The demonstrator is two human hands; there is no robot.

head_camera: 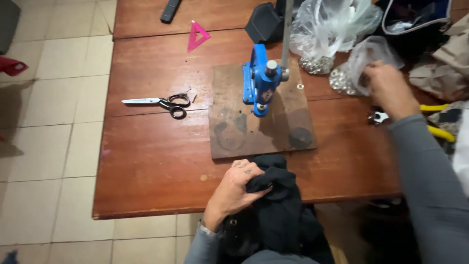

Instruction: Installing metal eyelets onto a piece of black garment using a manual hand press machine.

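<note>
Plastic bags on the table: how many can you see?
2: a large clear bag behind the blue press, and a smaller bag at the right hand. Others may be hidden.

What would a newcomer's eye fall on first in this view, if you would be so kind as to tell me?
Most likely the blue hand press, upright on a worn wooden board mid-table. Next, the left hand gripping dark fabric at the table's near edge, while the right hand reaches into a clear plastic bag of small metal pieces. Black-handled scissors lie left of the board.
</note>
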